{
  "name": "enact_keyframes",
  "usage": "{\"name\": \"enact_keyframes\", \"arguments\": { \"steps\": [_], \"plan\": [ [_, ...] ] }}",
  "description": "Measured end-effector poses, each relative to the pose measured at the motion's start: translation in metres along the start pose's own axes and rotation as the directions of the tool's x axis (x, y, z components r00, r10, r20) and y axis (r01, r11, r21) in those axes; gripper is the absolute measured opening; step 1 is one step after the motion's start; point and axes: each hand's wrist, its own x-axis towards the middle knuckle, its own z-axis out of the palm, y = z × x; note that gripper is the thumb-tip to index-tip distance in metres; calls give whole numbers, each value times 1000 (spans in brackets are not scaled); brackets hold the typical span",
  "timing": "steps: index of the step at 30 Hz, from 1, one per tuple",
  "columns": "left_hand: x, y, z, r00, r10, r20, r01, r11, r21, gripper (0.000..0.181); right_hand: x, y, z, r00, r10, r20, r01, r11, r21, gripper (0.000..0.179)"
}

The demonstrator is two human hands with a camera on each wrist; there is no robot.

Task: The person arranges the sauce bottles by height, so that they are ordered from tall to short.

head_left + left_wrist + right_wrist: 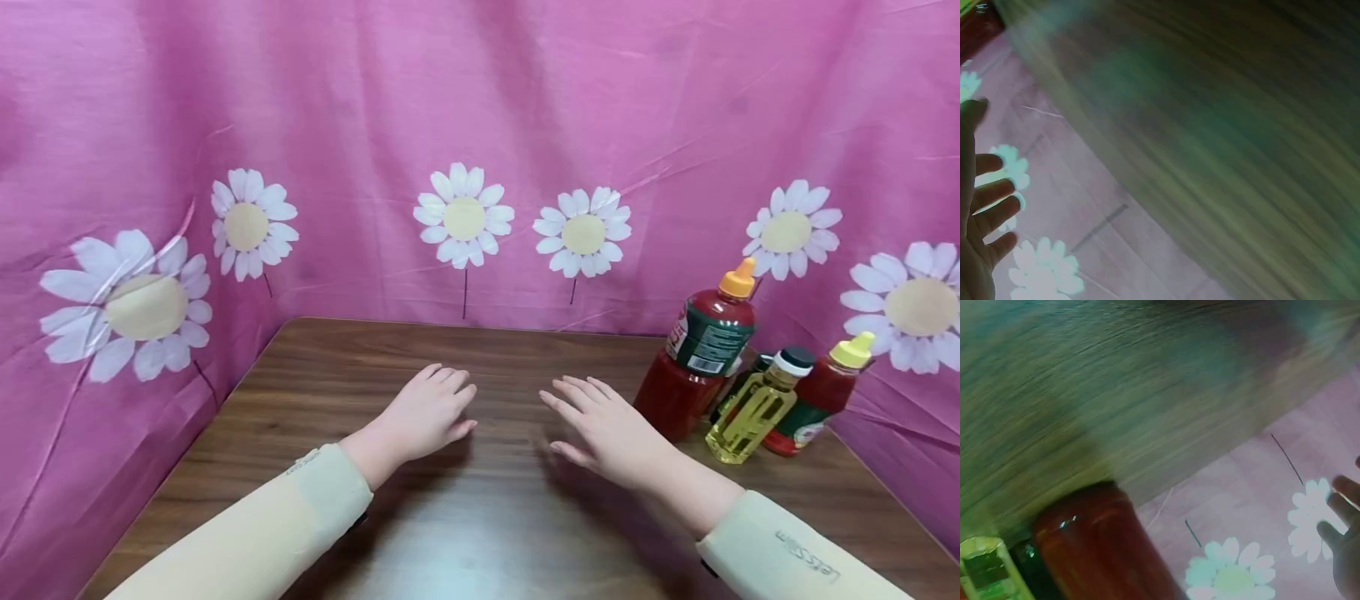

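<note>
My left hand [423, 412] hovers over the left middle of the wooden table [495, 517], fingers loosely extended and holding nothing. Across from it, my right hand [611, 429] is also bare, its fingers spread a little above the wood. Nearest to the right hand stands a large red sauce bottle [716, 325] with an orange tip and a green label. Beside that is a clear bottle of yellow oil [753, 417] with a dark cap. A smaller red sauce bottle [817, 400] with a yellow tip stands at the far right. In the right wrist view the large bottle's red body [1104, 544] shows.
A dark-capped bottle [742, 387] is partly hidden between the large sauce bottle and the oil. Pink cloth [360, 167] printed with white daisies hangs behind the table and along both sides. The table's back edge [450, 323] meets this cloth.
</note>
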Motion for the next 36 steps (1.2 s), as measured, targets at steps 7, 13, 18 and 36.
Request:
{"name": "enact_keyframes", "arguments": {
  "steps": [7,13,18,36],
  "plan": [
    [37,25,-9,998,35,-54,-37,998,-47,24,-29,8,-29,995,60,-85,-56,998,41,54],
    [80,41,-27,1000,-23,-15,20,983,-184,24,-63,16,-56,966,181,-182,-168,982,88,35],
    [124,44,-51,981,-156,120,191,901,-389,30,-106,32,-83,912,298,-282,-283,955,91,8],
    [284,89,-84,899,-291,326,436,642,-631,66,-184,186,-128,371,923,105,-847,290,445,89]
  ]
}}
